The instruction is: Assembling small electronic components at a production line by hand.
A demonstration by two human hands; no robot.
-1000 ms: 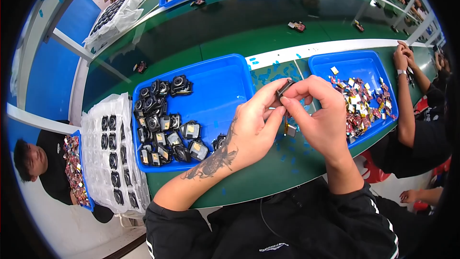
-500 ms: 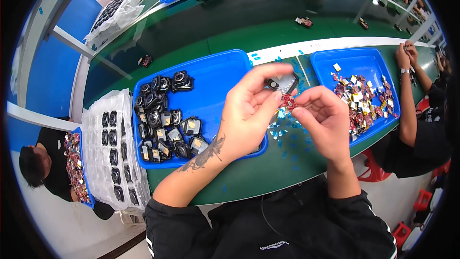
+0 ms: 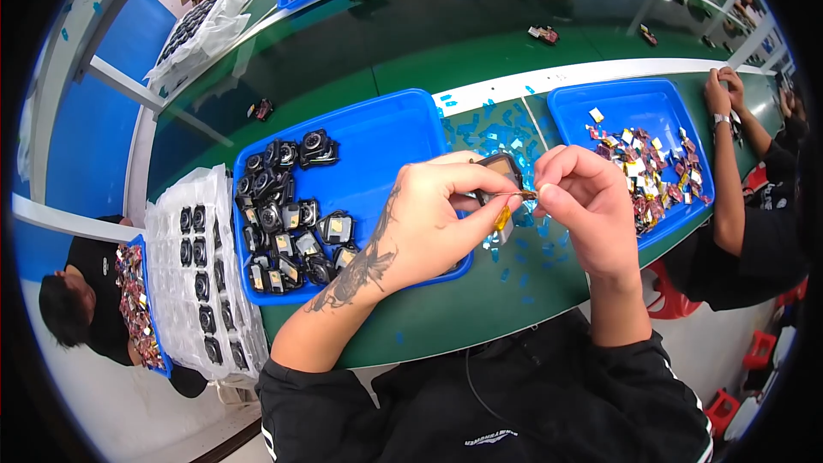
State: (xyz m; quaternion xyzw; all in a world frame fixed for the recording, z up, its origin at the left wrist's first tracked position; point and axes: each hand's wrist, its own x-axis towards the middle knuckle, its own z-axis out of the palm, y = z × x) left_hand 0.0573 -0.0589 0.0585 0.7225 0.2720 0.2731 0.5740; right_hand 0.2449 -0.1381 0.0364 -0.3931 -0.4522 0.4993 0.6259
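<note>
My left hand [image 3: 446, 206] is closed around a black smartwatch case [image 3: 500, 170], tilted and partly hidden by my fingers. Thin wires stretch from beside it to a small circuit board [image 3: 527, 195], seen nearly edge-on. Thumb and forefinger of my right hand [image 3: 585, 206] pinch that board. Below my left fingertips hangs a small battery with yellow tape [image 3: 504, 221]. Left of my hands, a blue tray [image 3: 377, 129] holds several black watch cases [image 3: 273, 214]. On my right, another blue tray [image 3: 591, 99] carries a heap of red circuit boards with white and yellow pieces [image 3: 651, 171].
Blue film scraps [image 3: 489, 133] litter the green bench [image 3: 411, 326]. Behind a white rail [image 3: 506, 90], a green conveyor belt [image 3: 411, 43] carries scattered parts. White plastic trays of watch cases [image 3: 206, 266] stand at left. A co-worker's arms [image 3: 729, 163] are at right; another person [image 3: 77, 309] is at left.
The circuit board has turned from face-on to nearly edge-on. My left hand has turned and lowered, and the yellow-taped battery now shows beneath it. The view has shifted slightly.
</note>
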